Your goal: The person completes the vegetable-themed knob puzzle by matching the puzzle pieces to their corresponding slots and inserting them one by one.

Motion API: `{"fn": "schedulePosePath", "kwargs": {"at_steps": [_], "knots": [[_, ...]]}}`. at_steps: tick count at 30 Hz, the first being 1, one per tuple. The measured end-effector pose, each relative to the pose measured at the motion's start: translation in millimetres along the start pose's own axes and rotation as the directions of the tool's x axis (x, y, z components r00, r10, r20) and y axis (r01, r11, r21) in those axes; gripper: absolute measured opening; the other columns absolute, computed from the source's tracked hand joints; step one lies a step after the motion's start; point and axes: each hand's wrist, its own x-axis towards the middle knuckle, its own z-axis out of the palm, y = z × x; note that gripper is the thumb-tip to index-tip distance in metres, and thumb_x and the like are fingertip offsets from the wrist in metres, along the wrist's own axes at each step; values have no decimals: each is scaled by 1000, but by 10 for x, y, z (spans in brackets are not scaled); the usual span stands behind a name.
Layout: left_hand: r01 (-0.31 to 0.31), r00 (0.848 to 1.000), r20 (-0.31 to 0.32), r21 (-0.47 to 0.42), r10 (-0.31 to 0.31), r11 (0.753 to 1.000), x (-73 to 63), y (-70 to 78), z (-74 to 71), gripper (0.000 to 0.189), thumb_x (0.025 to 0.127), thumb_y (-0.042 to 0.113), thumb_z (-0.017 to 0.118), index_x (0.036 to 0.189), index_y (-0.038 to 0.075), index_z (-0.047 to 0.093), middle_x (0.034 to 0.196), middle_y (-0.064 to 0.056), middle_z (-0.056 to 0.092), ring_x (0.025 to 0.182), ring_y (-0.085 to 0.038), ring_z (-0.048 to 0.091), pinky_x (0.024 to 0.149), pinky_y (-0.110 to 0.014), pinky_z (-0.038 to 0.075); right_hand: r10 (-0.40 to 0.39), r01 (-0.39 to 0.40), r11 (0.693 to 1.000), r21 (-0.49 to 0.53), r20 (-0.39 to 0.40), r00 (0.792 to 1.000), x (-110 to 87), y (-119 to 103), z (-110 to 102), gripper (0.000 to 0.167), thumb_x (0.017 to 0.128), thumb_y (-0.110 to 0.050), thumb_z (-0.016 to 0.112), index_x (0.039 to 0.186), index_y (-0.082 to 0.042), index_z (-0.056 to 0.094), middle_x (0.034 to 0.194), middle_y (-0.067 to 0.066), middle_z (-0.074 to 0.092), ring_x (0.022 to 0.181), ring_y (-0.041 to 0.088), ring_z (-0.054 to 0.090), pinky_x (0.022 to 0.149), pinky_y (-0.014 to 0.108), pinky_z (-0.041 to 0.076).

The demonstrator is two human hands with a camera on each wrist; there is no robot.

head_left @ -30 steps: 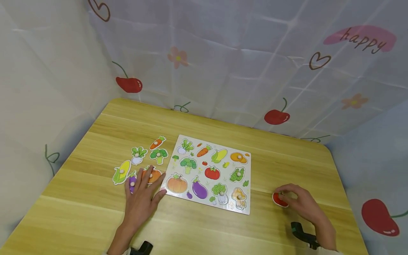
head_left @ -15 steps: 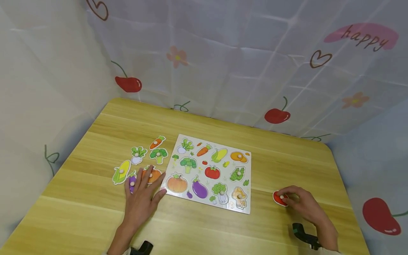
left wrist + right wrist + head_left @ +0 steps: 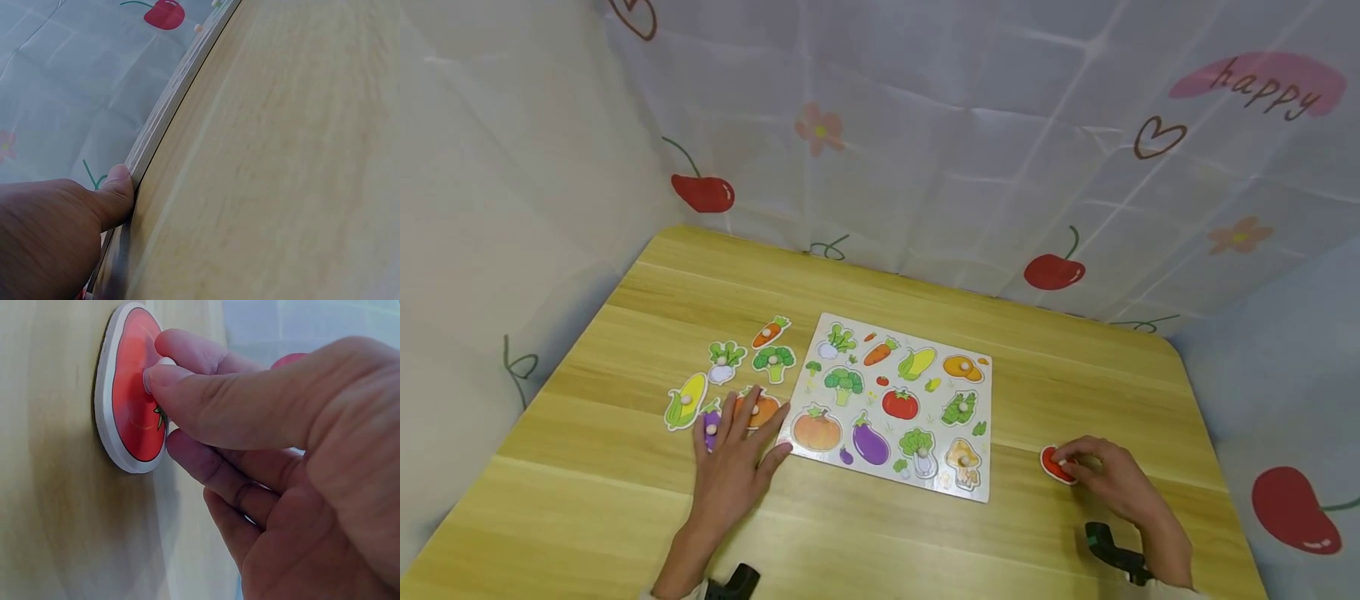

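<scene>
In the head view, my right hand (image 3: 1108, 475) pinches the small round knob of a tomato puzzle piece (image 3: 1056, 468) on the right of the table. Close up in the right wrist view, thumb and index finger meet at the knob of the red, white-edged piece (image 3: 128, 419); its green leaves are partly hidden. My left hand (image 3: 733, 458) rests with fingers spread over an eggplant piece (image 3: 711, 427) and a pumpkin piece (image 3: 766, 410), partly covering both. Its thumb (image 3: 119, 187) touches the edge of the vegetable puzzle board (image 3: 880, 417).
Left of the board lie knobbed pieces: corn (image 3: 687, 402), turnip (image 3: 725, 373), carrot (image 3: 770, 332) and broccoli (image 3: 772, 365). Several pieces sit in the board, including the mushroom (image 3: 962, 465) and cabbage (image 3: 917, 450). Printed curtains (image 3: 925, 150) border the wooden table (image 3: 880, 550).
The tomato piece has turned slightly under the right fingers; its leaves, visible at the top before, are now covered in the head view. The left hand stays in place.
</scene>
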Motion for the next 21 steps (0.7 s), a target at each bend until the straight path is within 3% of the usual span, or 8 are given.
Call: {"fn": "schedulePosePath", "kwargs": {"at_steps": [4,11,21], "knots": [[-1,1000,3,2,1,1000,3,-7,-2,50,93,35,68,141,23,59,161,-18,34,149,-49,19,112,-73,2,-5,5,1000,-5,-12,1000,36,-32,-12,27,83,4,75,94,-20,74,102,0,73,95,1,62,77,27,53],[5,1000,4,5,-5,1000,-2,-7,-13,50,93,35,68,141,22,60,161,-17,33,150,-49,19,112,-73,2,-80,78,996,-42,-53,995,128,-101,-33,28,84,6,74,95,-19,74,101,-2,73,95,6,64,79,33,54],[7,1000,11,-1,-7,1000,-8,-13,4,50,94,35,68,141,23,60,161,-17,33,150,-48,18,112,-73,2,-38,37,999,-28,-19,999,283,-221,27,20,89,3,71,97,-15,74,104,2,72,97,24,66,84,43,53]]}}
